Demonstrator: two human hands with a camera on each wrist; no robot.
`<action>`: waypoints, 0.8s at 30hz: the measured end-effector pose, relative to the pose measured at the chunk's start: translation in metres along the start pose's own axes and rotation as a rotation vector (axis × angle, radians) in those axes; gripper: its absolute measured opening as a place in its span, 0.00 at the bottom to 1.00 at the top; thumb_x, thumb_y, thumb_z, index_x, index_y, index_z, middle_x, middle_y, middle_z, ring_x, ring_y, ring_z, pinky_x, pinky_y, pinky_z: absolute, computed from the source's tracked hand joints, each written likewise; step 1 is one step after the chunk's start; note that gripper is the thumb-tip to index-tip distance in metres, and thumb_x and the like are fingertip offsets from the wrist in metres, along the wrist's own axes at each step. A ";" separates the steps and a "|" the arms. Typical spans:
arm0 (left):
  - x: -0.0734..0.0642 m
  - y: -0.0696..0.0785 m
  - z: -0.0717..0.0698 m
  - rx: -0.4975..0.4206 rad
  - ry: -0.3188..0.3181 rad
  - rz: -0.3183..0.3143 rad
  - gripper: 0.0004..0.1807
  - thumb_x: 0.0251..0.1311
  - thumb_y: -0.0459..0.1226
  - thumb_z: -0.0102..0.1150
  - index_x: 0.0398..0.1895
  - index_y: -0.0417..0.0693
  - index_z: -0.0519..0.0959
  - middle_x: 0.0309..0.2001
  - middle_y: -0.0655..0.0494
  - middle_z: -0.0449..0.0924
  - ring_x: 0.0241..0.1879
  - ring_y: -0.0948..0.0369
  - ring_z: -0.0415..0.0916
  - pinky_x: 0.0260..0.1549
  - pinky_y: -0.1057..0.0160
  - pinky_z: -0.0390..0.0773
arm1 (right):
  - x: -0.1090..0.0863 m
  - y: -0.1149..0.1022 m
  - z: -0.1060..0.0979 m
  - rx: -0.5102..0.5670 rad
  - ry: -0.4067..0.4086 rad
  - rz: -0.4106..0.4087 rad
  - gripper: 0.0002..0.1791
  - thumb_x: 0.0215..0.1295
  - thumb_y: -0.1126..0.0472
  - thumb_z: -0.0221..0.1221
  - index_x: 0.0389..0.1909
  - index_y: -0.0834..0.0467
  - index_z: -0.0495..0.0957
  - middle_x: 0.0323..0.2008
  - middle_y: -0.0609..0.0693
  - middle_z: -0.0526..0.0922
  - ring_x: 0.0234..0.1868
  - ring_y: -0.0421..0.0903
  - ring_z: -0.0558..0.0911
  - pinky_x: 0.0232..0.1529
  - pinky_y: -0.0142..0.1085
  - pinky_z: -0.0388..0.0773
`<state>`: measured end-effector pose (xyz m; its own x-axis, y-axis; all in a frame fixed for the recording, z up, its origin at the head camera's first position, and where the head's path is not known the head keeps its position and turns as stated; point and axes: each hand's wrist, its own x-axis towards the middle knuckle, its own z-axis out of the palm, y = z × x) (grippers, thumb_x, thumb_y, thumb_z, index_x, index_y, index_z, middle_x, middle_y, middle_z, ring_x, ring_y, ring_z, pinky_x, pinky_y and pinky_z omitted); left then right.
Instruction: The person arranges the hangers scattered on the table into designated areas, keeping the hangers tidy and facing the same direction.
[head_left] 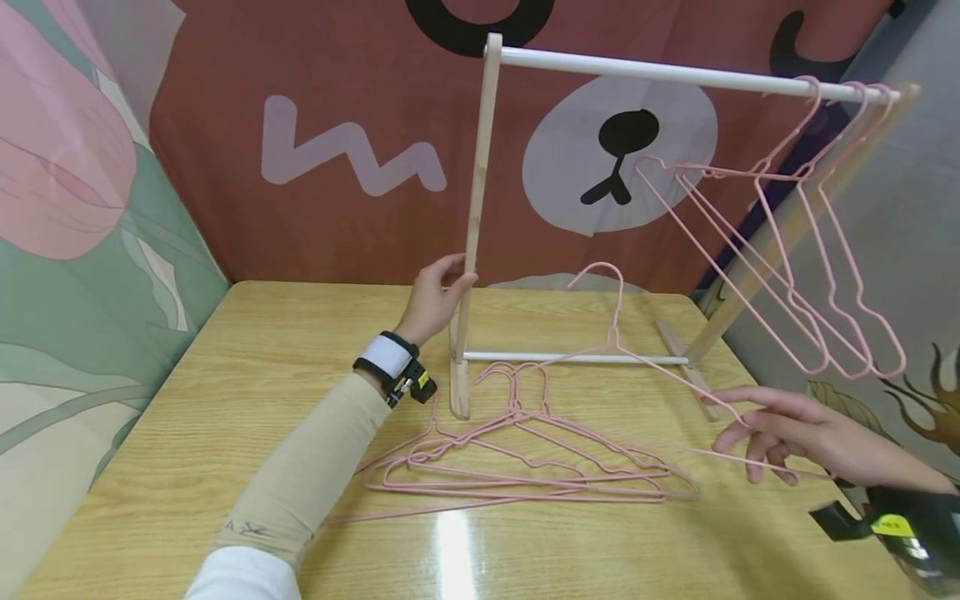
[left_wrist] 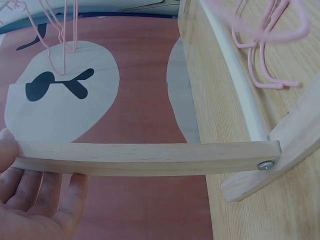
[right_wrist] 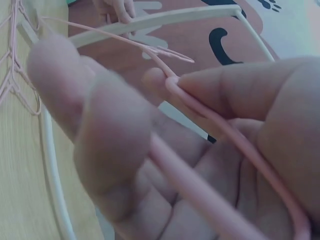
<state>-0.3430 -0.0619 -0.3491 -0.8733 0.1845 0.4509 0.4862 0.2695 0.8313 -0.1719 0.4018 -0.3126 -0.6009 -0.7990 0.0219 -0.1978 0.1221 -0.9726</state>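
Observation:
My left hand (head_left: 430, 304) grips the left wooden upright (head_left: 482, 158) of a small garment rack, thumb on one side and fingers on the other. In the left wrist view that upright (left_wrist: 150, 159) meets its foot at a bolt. My right hand (head_left: 813, 435) holds a pink clothes hanger (head_left: 617, 312) by one end, its hook pointing up and left in front of the rack. The right wrist view shows the wire of this hanger (right_wrist: 235, 135) pinched between finger and thumb. Several pink hangers (head_left: 525, 482) lie overlapping on the table below it.
Several pink hangers (head_left: 808, 179) hang at the right end of the white top rail (head_left: 637, 67). A white lower rail (head_left: 570, 357) joins the rack's feet. Behind the wooden table (head_left: 225, 375) hangs a printed cloth (head_left: 337, 233), and another stands at the left.

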 end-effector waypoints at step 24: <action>0.001 -0.002 0.001 0.009 -0.001 0.004 0.20 0.75 0.35 0.56 0.65 0.36 0.75 0.54 0.41 0.81 0.54 0.50 0.79 0.53 0.55 0.82 | 0.019 -0.035 0.030 -0.366 0.570 0.216 0.26 0.85 0.63 0.39 0.79 0.47 0.59 0.49 0.45 0.88 0.38 0.46 0.87 0.25 0.37 0.79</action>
<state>-0.3445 -0.0616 -0.3502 -0.8713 0.1869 0.4538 0.4899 0.2776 0.8264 -0.1531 0.3644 -0.2854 -0.9480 -0.3139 0.0519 -0.2154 0.5130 -0.8309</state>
